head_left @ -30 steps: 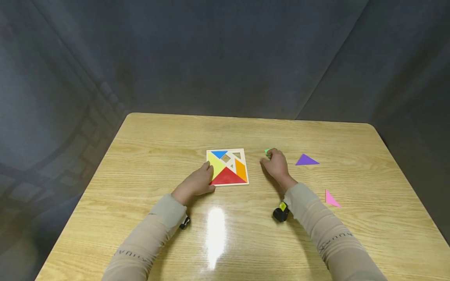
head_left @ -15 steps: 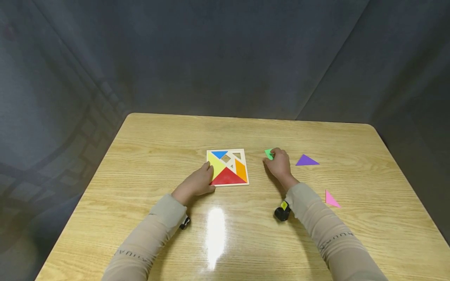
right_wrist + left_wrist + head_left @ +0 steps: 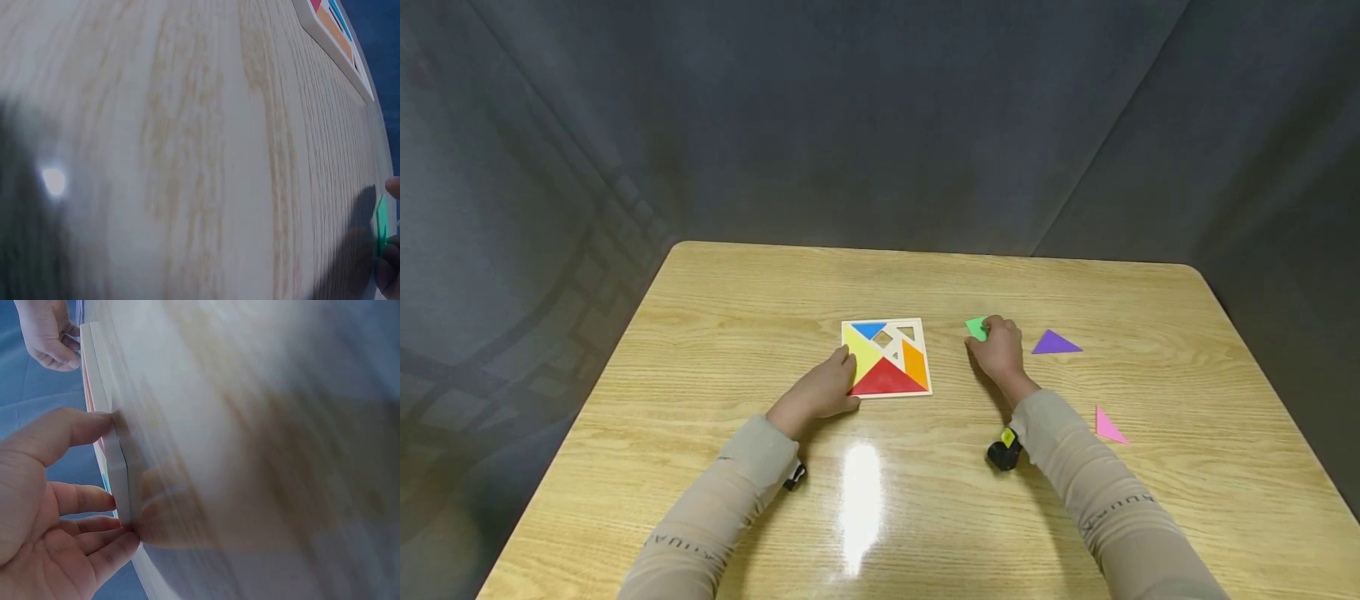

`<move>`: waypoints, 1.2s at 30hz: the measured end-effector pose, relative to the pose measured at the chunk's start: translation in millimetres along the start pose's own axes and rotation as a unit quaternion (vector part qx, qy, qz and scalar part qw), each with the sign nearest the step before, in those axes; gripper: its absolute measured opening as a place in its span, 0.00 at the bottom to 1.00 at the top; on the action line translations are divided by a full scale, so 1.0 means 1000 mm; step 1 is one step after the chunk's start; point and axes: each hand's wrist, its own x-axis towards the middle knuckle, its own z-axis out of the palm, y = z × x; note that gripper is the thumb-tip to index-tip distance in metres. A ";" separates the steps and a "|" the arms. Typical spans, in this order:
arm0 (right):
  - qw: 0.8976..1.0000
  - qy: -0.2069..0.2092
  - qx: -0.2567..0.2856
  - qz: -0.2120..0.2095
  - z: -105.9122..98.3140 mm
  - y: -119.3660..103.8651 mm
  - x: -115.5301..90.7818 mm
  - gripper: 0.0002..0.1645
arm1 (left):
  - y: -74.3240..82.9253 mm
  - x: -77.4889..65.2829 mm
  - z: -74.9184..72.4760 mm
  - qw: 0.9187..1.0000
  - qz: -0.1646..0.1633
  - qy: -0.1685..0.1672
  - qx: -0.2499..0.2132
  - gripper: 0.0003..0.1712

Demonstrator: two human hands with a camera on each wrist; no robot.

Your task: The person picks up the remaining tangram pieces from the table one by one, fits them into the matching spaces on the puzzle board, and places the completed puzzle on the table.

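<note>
A square wooden tangram board (image 3: 884,397) lies mid-table, with yellow, red, blue and orange pieces in it and a few bare recesses showing through. My left hand (image 3: 822,387) grips its near left corner; in the left wrist view the thumb (image 3: 94,427) presses one edge and the fingertips bend around the other. To the right of the board, my right hand (image 3: 997,347) pinches a flat green tangram piece (image 3: 976,327) at the table surface, thumb at its near side and curled fingers over its right part. In the right wrist view the green piece (image 3: 381,225) shows edge-on by the fingertips.
A purple triangle (image 3: 1056,342) lies right of my right hand, and a pink triangle (image 3: 1107,426) nearer the front right. The wooden table (image 3: 760,300) ends at dark grey curtains (image 3: 865,125) behind and at both sides.
My right hand has shifted slightly to the right over the green piece, so more of that piece shows now. The left hand and board have stayed in place.
</note>
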 end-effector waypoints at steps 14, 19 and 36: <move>1.000 0.014 -0.026 -0.003 -0.001 0.002 0.003 0.28 | -0.001 0.001 0.002 1.000 0.011 0.018 0.001 0.32; 0.999 0.016 -0.028 0.003 0.000 0.004 0.005 0.29 | -0.001 0.001 0.002 1.000 0.009 0.012 0.004 0.33; 0.999 0.015 -0.048 0.008 -0.002 0.007 0.008 0.30 | -0.001 0.001 0.002 1.000 -0.001 0.003 0.002 0.37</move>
